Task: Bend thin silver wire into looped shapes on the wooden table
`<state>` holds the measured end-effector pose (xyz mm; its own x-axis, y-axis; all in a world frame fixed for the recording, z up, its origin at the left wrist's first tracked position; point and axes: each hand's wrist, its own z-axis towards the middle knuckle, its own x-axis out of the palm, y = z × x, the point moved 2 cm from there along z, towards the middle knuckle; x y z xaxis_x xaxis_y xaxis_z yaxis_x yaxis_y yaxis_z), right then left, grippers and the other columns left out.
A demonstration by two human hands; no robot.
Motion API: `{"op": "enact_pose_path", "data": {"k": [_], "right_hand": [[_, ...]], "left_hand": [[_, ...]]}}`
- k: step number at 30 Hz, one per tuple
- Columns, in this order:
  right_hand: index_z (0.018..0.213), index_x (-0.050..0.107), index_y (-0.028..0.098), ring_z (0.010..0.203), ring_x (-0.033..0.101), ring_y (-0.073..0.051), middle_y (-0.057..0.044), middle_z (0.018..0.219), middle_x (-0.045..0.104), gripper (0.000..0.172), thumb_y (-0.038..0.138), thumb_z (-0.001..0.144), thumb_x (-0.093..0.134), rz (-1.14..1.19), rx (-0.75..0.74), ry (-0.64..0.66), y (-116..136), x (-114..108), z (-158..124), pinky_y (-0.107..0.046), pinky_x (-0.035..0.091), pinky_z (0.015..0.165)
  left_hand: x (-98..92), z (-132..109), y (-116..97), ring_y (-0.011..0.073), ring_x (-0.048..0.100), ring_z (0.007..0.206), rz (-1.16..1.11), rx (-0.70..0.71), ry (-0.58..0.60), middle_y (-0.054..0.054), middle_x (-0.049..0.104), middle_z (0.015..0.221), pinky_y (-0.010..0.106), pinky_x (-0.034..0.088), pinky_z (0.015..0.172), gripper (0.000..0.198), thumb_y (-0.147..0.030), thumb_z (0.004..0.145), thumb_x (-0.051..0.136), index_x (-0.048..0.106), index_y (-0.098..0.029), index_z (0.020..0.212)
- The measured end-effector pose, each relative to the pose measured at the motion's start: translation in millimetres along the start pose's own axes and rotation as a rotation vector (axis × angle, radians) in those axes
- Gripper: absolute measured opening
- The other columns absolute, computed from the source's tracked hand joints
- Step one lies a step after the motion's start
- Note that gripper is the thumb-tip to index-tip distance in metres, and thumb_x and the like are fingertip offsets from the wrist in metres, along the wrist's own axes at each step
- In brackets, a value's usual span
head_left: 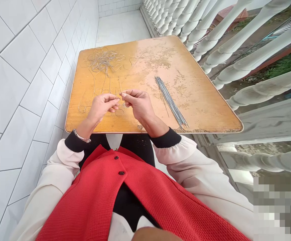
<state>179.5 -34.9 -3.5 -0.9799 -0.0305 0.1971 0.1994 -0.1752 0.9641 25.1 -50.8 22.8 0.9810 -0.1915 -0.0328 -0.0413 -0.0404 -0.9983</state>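
Note:
Near the table's front left, my left hand (102, 106) and my right hand (137, 102) meet fingertip to fingertip. Each is pinched closed. A thin pale strand (120, 83) sticks up from the right fingertips; what the left fingers pinch is too small to make out. Beyond the hands lies a tangled heap of thin wire (104, 61), with loose curled strands (82, 107) reaching toward my left hand. A bundle of straight grey wires (170, 100) lies slantwise to the right of my right hand.
The wooden table (210, 112) has a worn, peeling surface. A white tiled wall (25, 90) runs along the left. White balusters (261, 90) stand along the right, close to the table's edge.

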Motion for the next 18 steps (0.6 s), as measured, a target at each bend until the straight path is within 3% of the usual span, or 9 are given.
{"op": "enact_pose_path", "data": {"k": [4, 10, 15, 18], "right_hand": [[0.073, 0.076, 0.019, 0.050, 0.044, -0.005, 0.002, 0.064, 0.064, 0.014, 0.031, 0.076, 0.082, -0.064, -0.037, 0.003, 1.7, -1.7, -0.9, -0.022, 0.038, 0.048], [0.086, 0.078, 0.019, 0.050, 0.050, -0.007, 0.003, 0.060, 0.060, 0.016, 0.035, 0.083, 0.078, -0.166, -0.103, 0.008, 0.6, -2.5, -2.3, -0.022, 0.045, 0.050], [0.084, 0.077, 0.020, 0.047, 0.052, -0.006, 0.003, 0.066, 0.061, 0.014, 0.034, 0.084, 0.075, -0.269, -0.191, -0.022, 3.9, 0.1, -3.9, -0.024, 0.048, 0.051], [0.083, 0.078, 0.021, 0.049, 0.053, -0.006, 0.003, 0.071, 0.062, 0.011, 0.031, 0.085, 0.074, -0.345, -0.242, -0.048, 7.4, 0.2, -4.0, -0.025, 0.049, 0.054]], "left_hand": [[-3.8, 0.5, -5.8, 0.0037, 0.063, 0.057, -0.035, 0.031, 0.001, -0.001, 0.073, 0.078, 0.016, 0.047, 0.055, 0.007, -0.019, 0.092, 0.069, 0.069, -0.015, 0.086], [-4.8, 5.0, -8.4, 0.0027, 0.062, 0.059, -0.191, -0.039, 0.080, -0.001, 0.071, 0.075, 0.014, 0.047, 0.058, 0.008, -0.014, 0.091, 0.067, 0.066, -0.014, 0.083], [-4.9, 7.3, -3.7, 0.0054, 0.061, 0.055, -0.186, -0.097, 0.087, 0.001, 0.068, 0.069, 0.018, 0.050, 0.057, 0.033, -0.039, 0.096, 0.066, 0.060, -0.016, 0.072], [-4.4, 7.7, -1.7, 0.0059, 0.062, 0.056, -0.171, -0.088, 0.071, 0.001, 0.067, 0.068, 0.018, 0.051, 0.058, 0.037, -0.044, 0.095, 0.067, 0.060, -0.016, 0.072]]}}
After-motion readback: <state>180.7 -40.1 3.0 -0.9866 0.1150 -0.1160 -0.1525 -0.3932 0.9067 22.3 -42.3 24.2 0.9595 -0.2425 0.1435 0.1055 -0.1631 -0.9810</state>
